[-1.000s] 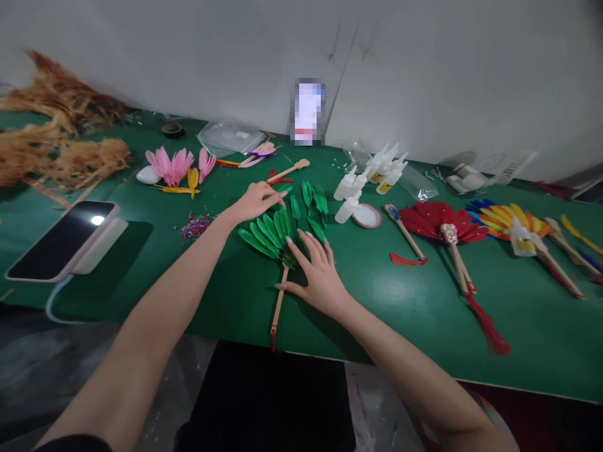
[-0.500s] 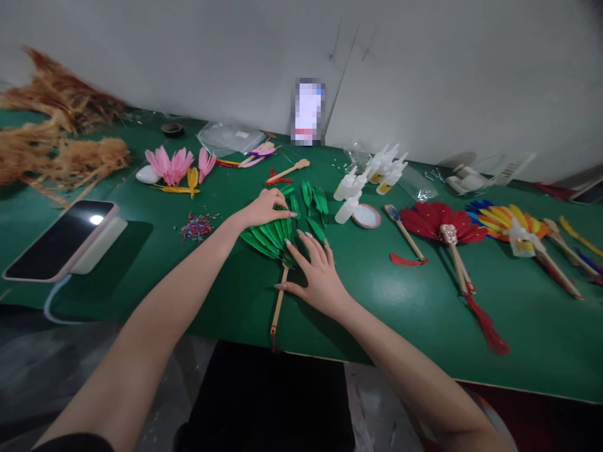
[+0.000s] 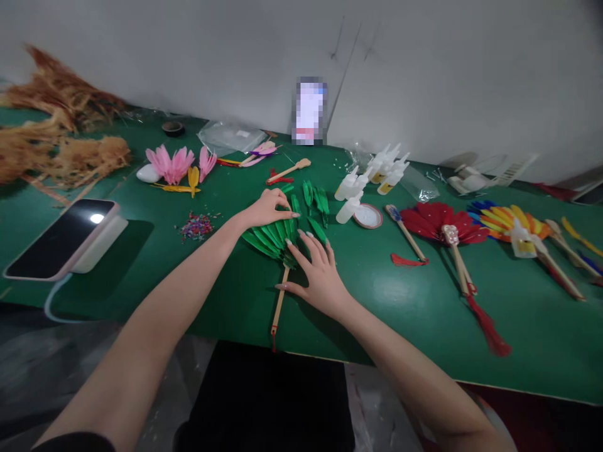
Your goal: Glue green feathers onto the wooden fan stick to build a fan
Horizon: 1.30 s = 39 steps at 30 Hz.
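Observation:
A green feather fan [image 3: 266, 240] lies on the table, its wooden handle [image 3: 281, 301] pointing toward me with a red cord at the end. My left hand [image 3: 266, 209] reaches over the upper feathers, its fingers bent together around the tip of one green feather [image 3: 295, 204]. Spread over the base of the fan is my right hand [image 3: 321, 276], fingertips on the feather roots and thumb beside the handle. Loose green feathers [image 3: 321, 201] lie just beyond, and one more rests near my right fingertips. The exact grip of the left fingertips is partly hidden.
Small glue bottles [image 3: 348, 185] and a round white lid [image 3: 368, 216] stand right of the feathers. Farther right lies a red feather fan [image 3: 443, 223]. Colourful chips [image 3: 195, 227] and a phone on a stand [image 3: 63, 238] are at left; pink feathers [image 3: 169, 164] lie behind.
The view has shifted very slightly. Both hands keep almost the same place on the green fan, with the left fingers a touch lower at the feather tip.

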Motion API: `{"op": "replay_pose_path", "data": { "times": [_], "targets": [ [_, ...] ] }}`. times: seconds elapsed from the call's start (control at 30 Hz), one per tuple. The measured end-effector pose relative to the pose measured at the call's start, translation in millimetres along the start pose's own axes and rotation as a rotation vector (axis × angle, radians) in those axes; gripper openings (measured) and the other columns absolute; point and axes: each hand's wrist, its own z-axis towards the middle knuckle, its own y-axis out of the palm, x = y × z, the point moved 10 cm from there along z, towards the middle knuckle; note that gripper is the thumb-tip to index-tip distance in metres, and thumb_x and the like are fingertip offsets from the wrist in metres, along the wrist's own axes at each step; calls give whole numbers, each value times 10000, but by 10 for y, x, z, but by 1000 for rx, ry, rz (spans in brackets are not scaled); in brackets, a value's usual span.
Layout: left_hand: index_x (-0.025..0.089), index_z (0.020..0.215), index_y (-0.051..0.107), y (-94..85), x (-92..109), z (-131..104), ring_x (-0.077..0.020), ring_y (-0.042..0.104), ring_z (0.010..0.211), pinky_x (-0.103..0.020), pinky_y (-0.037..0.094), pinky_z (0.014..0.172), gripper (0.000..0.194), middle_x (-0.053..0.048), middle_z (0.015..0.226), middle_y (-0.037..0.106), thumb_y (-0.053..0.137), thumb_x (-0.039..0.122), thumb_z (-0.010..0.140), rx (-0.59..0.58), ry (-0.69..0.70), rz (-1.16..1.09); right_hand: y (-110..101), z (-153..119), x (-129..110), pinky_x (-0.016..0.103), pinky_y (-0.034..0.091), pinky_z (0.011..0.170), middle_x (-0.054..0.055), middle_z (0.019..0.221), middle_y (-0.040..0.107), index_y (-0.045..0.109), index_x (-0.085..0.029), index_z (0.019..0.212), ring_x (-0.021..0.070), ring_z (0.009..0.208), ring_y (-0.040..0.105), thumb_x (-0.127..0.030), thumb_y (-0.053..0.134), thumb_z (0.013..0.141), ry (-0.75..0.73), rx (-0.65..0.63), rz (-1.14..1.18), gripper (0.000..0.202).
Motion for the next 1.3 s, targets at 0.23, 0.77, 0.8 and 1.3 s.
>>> {"op": "replay_pose_path", "data": {
  "times": [0.23, 0.77, 0.8, 1.3],
  "targets": [
    [177, 905, 737, -376, -123, -40, -226, 493, 1018, -424, 281, 1005, 337, -53, 835, 585, 453, 358, 919, 226, -45, 59, 20, -6, 6, 553, 116, 1147, 121, 1546, 252, 294, -209, 1468, 298, 1437, 180, -696, 453, 805, 0, -8, -10, 838],
    [160, 702, 705, -188, -239, -75, -250, 502, 948, -413, 327, 940, 351, -74, 856, 601, 617, 492, 772, 67, -36, 135, -158, 24, 26, 546, 152, 1136, 145, 1527, 287, 261, -178, 1467, 308, 1411, 242, -688, 492, 790, -27, 115, 40, 879],
    [161, 689, 700, -212, -235, -73, -243, 507, 931, -410, 329, 936, 352, -67, 826, 598, 604, 486, 785, 83, -27, 134, -256, 34, 91, 533, 193, 1125, 154, 1510, 316, 275, -176, 1456, 304, 1396, 275, -667, 500, 801, -10, 165, 56, 849],
    [177, 662, 633, -606, 46, -202, -170, 518, 713, -336, 376, 820, 298, -18, 651, 580, 534, 367, 870, 500, -29, 129, -189, 15, 784, 257, 301, 542, 89, 905, 642, 517, -172, 831, 206, 782, 634, -317, 476, 935, 417, -181, -78, 183]
  ]
}}
